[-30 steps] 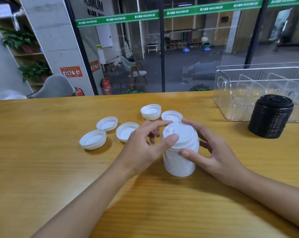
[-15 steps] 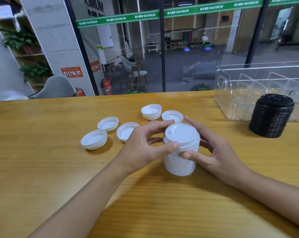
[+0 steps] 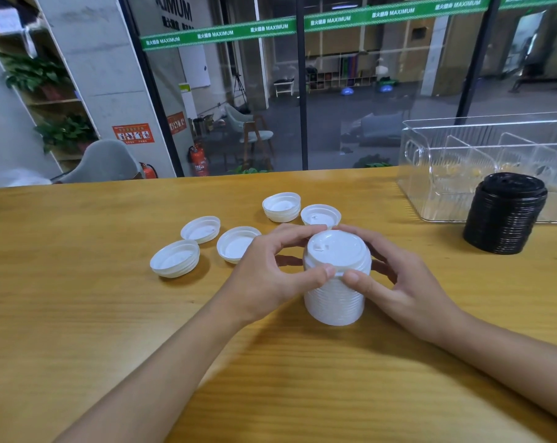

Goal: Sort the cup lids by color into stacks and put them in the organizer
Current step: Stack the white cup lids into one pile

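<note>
A tall stack of white lids (image 3: 334, 292) stands on the wooden table (image 3: 79, 314) in the middle. My left hand (image 3: 267, 276) and my right hand (image 3: 395, 282) grip the top of that stack from both sides, thumbs at the front rim and fingers round the back. Several loose white lids lie upside down behind and to the left: one (image 3: 174, 259), another (image 3: 201, 229), a third (image 3: 237, 244), a small pile (image 3: 282, 206) and one (image 3: 320, 215) just behind the stack. A stack of black lids (image 3: 504, 214) stands at the right, in front of the clear organizer (image 3: 430, 174).
The clear organizer has upright dividers inside and a handle cut-out on its left wall. A glass wall runs along the table's far edge. A grey chair back (image 3: 104, 161) shows beyond the far left edge.
Both hands have closed in round the top of the white stack; my left thumb slid down from the top lid to the front rim, meeting my right thumb.
</note>
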Motion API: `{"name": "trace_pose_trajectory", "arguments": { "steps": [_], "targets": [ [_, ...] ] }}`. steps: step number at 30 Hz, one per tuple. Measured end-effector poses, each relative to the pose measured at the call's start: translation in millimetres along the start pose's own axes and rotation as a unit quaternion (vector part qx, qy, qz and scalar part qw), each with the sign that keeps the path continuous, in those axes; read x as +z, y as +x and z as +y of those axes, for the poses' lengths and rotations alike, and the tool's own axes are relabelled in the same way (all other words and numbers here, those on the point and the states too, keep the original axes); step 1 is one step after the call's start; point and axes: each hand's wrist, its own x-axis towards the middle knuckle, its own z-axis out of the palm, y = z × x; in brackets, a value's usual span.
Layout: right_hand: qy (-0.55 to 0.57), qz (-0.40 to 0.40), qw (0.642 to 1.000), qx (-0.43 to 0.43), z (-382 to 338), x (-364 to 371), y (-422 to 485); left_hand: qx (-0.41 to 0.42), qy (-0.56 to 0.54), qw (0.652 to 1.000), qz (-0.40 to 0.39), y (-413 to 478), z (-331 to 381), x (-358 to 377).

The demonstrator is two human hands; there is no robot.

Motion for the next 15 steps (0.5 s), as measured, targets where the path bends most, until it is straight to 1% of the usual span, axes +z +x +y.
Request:
{"name": "trace_pose_trajectory", "arguments": {
  "steps": [7, 15],
  "targets": [
    [0.010, -0.008, 1.000, 0.004, -1.3, 0.0, 0.1, -0.031, -0.018, 0.999, -0.017, -1.5, 1.3, -1.5],
    [-0.011, -0.010, 1.000, -0.005, -1.8, -0.4, -0.2, -0.026, -0.004, 0.999, -0.020, 0.2, 1.7, -3.1]
  ]
}}
